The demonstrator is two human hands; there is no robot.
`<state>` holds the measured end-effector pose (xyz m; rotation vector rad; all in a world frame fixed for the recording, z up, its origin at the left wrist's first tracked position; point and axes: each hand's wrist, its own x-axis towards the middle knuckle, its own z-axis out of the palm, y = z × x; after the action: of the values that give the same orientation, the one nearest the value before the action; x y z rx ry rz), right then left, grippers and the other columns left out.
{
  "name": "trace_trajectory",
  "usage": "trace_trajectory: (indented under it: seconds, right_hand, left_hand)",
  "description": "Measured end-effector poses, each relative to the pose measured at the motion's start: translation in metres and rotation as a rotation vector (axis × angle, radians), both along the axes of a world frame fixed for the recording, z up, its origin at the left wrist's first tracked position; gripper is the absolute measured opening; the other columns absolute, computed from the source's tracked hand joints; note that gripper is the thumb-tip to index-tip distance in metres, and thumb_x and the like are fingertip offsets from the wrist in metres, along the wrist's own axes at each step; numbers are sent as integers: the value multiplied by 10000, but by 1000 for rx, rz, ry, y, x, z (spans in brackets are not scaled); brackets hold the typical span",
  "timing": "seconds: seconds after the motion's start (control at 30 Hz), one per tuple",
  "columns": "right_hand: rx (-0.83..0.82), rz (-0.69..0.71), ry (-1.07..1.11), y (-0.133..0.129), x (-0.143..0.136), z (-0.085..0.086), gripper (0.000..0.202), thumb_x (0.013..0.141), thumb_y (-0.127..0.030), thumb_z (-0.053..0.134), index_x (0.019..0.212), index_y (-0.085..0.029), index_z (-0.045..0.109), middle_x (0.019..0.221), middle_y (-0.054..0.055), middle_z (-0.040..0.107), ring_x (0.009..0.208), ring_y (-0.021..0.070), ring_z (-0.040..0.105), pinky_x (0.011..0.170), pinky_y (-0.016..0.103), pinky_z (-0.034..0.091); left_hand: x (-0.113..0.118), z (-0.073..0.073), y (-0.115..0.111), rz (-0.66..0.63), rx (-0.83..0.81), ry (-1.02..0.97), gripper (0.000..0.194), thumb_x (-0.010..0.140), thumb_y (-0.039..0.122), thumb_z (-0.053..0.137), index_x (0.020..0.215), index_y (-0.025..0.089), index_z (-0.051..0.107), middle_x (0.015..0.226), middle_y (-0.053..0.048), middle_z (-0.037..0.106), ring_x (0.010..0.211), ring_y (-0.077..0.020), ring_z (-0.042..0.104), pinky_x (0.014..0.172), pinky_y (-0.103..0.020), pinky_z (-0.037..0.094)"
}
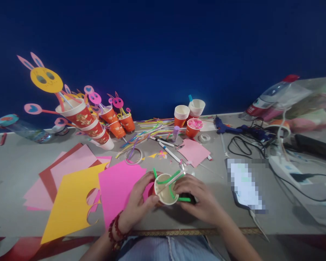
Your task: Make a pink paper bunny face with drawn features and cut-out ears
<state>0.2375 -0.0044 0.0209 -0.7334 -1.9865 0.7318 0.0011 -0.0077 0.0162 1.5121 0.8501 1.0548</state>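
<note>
A paper cup with a white inside stands at the table's front edge, seen from above. Green straws poke out of it on several sides, and a white straw slants across its mouth. My left hand is wrapped round the cup's left side, thumb near the rim. On the right, my right hand has its fingers bent at the rim, by a green straw that sticks out to the side. The fingertips of the right hand are partly hidden, so its exact hold is hard to make out.
Yellow paper and pink paper lie to the left. Behind them stand cup figures with paper faces. Loose straws, stacked cups and a glue gun line the back. A phone and a power strip lie right.
</note>
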Motion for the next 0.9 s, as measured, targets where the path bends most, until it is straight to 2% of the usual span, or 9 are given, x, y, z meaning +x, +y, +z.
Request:
trace_trajectory:
  seconds: [0.13,0.23,0.33,0.4,0.47,0.57,0.63,0.77,0.9]
  right_hand:
    - [-45,-11,87,3,-1,-3,126,926,-274,673,1043,-240,642,950,71,734,897,214,682,800,349,542]
    - [-56,-40,112,3,-2,-5,105,923,-249,674,1025,-239,651,941,73,732,888,212,689,791,343,551]
    - [-83,-79,114,2,-3,-8,181,914,-231,675,1092,-246,643,1003,76,718,953,216,685,835,344,556]
    - [-123,-132,106,0,-3,-12,284,907,-238,679,1183,-248,614,1082,86,696,988,216,676,848,335,561]
    - [-171,-191,85,-2,-2,-18,331,915,-250,665,1236,-245,586,1138,94,675,959,205,677,828,318,569]
    - [-193,-252,-15,-6,1,-30,280,934,-255,635,1212,-245,599,1132,89,682,957,210,679,848,328,564]
    - [-176,-276,-94,-8,3,-37,250,939,-258,624,1189,-245,614,1121,90,692,1008,231,673,878,349,555]
    - [-111,-320,-175,-10,4,-44,207,958,-250,583,1162,-239,620,1104,101,701,1029,245,667,874,360,556]
    - [-35,-332,-230,-9,3,-41,187,960,-243,571,1137,-226,629,1070,107,707,1011,252,670,858,369,561]
  left_hand:
    - [3,-7,3,-151,-207,-133,576,843,427,749,1327,208,524,1228,-106,609,1167,-291,565,1022,-378,431]
    - [5,-13,2,-164,-242,-170,609,819,409,779,1320,212,494,1226,-108,586,1168,-288,560,1025,-396,428]
    - [6,-16,1,-142,-272,-191,654,805,399,792,1348,227,470,1294,-112,559,1218,-301,545,1039,-406,430]
    - [3,-16,3,-96,-306,-210,673,805,392,791,1369,237,457,1329,-112,557,1241,-306,546,1040,-405,442]
    - [-4,-15,7,19,-316,-212,668,811,385,784,1377,241,460,1367,-111,552,1265,-303,542,1049,-396,448]
    - [-20,-12,19,248,-295,-189,666,796,373,793,1370,248,481,1415,-99,539,1303,-294,521,1063,-376,449]
    - [-30,-10,28,323,-294,-185,684,770,378,808,1361,250,490,1409,-93,553,1299,-297,529,1041,-376,473]
    - [-43,-8,45,337,-288,-121,642,783,404,792,1338,248,510,1370,-88,585,1282,-282,543,1008,-374,497]
    - [-45,-8,56,335,-335,-60,582,792,480,772,1268,222,560,1261,-101,648,1201,-283,601,966,-413,524]
